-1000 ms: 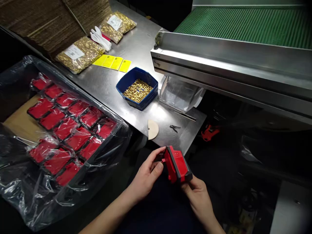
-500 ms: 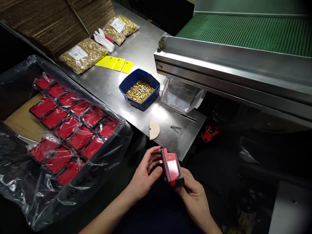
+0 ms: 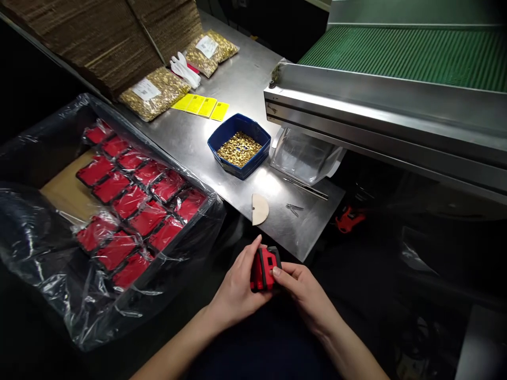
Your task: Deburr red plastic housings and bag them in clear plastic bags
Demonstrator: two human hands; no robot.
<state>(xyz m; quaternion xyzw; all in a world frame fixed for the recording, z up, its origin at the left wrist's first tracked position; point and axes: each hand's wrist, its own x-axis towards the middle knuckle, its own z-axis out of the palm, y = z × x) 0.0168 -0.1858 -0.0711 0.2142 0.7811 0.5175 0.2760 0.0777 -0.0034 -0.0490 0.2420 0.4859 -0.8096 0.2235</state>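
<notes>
The left hand (image 3: 236, 289) and right hand (image 3: 304, 289) are gripping a blocky red-and-black case (image 3: 266, 270) in curled fingers (image 3: 247, 259), the right thumb (image 3: 285, 279) touching a face with a squarish opening (image 3: 270, 261), just off the near end of the smooth steel worktop (image 3: 274, 227). There, a flat, pale half-disc (image 3: 260, 210) is lying near a slender metal tool (image 3: 293, 209), and an angular blue tub (image 3: 257, 162) is holding glinting, brass-coloured bits (image 3: 240, 150). Leftward, crinkled, glossy film (image 3: 89, 303) is surrounding rows of red pieces (image 3: 148, 217).

Unit (image 3: 266, 272) in hands (image 3: 237, 287) (image 3: 304, 287) before tbl (image 3: 273, 224); tub (image 3: 255, 162) on tbl, box (image 3: 196, 243) L, conveyor (image 3: 384, 95) R
</notes>
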